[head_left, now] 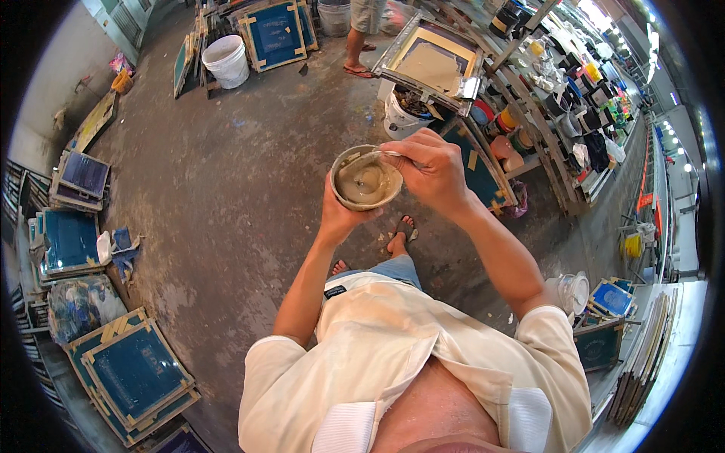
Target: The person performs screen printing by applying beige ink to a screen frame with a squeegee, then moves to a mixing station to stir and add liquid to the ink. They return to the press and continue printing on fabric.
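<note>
In front of my chest I hold a round cup (337, 167), its rim crusted with dried residue. Thick tan-grey paste (367, 186) lies inside, with a swirl on its surface. My left hand (344, 216) wraps the cup from the left and below. Above the right side of the rim, my right hand (436, 167) is closed in a pinch on a thin pale stick (390, 154). That stick reaches over the rim toward the paste; its kind is hard to make out.
Framed screens (140, 370) are stacked at the left, others (273, 36) lean at the back. A white bucket (225, 60) stands far left of centre. A bucket (404, 113) and a wooden rack (540, 136) with many containers stand at right. Another person's leg (358, 49) shows behind.
</note>
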{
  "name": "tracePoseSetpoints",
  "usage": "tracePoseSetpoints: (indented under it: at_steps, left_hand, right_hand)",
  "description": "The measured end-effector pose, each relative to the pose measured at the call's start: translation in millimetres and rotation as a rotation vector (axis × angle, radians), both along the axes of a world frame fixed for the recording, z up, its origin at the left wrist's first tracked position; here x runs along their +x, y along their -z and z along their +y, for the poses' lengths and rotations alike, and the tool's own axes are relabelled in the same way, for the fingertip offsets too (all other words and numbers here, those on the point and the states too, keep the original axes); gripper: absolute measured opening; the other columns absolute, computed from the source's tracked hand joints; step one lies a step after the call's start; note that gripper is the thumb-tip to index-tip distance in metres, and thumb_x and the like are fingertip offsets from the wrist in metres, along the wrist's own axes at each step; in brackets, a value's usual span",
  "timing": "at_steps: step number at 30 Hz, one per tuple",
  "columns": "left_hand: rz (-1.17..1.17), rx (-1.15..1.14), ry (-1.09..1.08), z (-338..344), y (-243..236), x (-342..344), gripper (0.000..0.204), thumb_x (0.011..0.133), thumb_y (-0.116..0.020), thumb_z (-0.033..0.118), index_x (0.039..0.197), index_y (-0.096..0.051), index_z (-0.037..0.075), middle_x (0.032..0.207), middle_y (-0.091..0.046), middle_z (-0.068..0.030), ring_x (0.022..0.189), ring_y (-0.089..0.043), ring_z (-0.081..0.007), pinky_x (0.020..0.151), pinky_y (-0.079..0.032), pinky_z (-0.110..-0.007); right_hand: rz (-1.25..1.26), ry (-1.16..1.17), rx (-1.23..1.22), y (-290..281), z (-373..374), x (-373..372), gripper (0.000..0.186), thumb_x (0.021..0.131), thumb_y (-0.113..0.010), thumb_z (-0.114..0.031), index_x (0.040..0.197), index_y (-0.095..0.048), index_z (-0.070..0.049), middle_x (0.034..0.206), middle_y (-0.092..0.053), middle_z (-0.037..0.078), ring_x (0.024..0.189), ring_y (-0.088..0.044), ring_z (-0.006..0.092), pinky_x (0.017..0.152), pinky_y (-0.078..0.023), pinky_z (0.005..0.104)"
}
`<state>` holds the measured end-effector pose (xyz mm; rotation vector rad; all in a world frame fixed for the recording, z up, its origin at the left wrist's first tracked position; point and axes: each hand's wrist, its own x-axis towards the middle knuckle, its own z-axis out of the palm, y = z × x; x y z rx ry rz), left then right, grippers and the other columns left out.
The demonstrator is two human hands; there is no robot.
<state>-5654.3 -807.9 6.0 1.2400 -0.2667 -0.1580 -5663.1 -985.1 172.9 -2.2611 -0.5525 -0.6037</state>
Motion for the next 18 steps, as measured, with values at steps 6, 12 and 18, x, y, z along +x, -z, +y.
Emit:
tracePoseSetpoints:
  at_steps: [6, 12, 18]
  left_hand:
    - [-0.023, -0.03, -0.014, 7.7, -6.4, 1.2, 0.104, 0.054, -0.095, 0.001, 0.143, -0.04, 0.008, 0.139, -0.054, -0.0086, 0.13, -0.054, -0.0228, 0.112, -0.044, -0.04]
    - [0.045, -0.033, -0.062, 11.1, -7.5, 2.0, 0.105, 0.054, -0.095, 0.002, 0.144, -0.04, 0.008, 0.139, -0.054, -0.0083, 0.13, -0.054, -0.0229, 0.111, -0.045, -0.04]
    - [0.032, -0.015, 0.024, 9.5, -3.1, 0.1, 0.103, 0.052, -0.094, 0.002, 0.142, -0.044, 0.009, 0.136, -0.057, -0.0076, 0.128, -0.056, -0.0229, 0.11, -0.047, -0.04]
  right_hand:
    - [-0.018, -0.162, -0.241, 4.8, -17.0, -1.1, 0.024, 0.077, -0.077, 0.0, 0.1, -0.078, -0.007, 0.088, -0.072, 0.008, 0.088, -0.066, 0.0239, 0.074, -0.055, 0.0349]
    - [0.196, -0.079, -0.127, -5.6, -4.8, -21.3, 0.021, 0.077, -0.078, 0.002, 0.096, -0.079, -0.006, 0.079, -0.072, 0.008, 0.078, -0.066, 0.0217, 0.07, -0.053, 0.0321]
    - [0.008, -0.111, -0.052, 6.5, 0.2, 3.0, 0.025, 0.076, -0.079, -0.001, 0.1, -0.078, -0.006, 0.087, -0.073, 0.009, 0.082, -0.066, 0.023, 0.072, -0.053, 0.0335]
